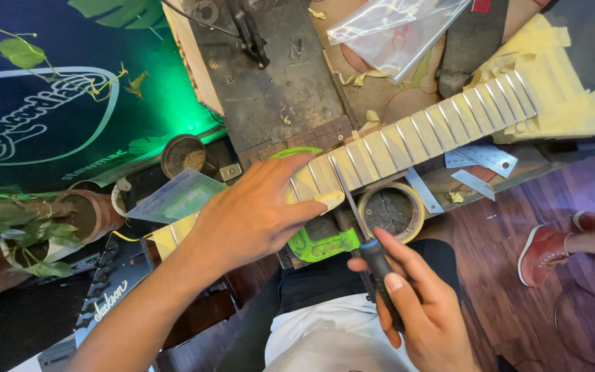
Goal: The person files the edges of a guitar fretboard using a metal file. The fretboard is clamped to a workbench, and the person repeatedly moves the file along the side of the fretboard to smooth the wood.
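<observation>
We work from left to right. Our left hand [253, 217] lies palm-down across the guitar neck [408, 134], fingers spread and pressing on it, thumb tip on the masked fretboard near the frets in hand. The neck runs from lower left to upper right over the workbench [270, 83], with masking tape [559, 89] between the frets and a green clamp [318, 241] beneath it. If this hand relaxes, we judge that the neck may shift under the tool.

Our right hand [414, 303] has its fingers closed around the dark handle of a slim metal file [349, 200], whose tip rests on a fret just beside the left thumb. A slip may gouge the tape and the wood beneath, or strike the thumb. The tape roll [390, 210] below may snag the handle.
</observation>
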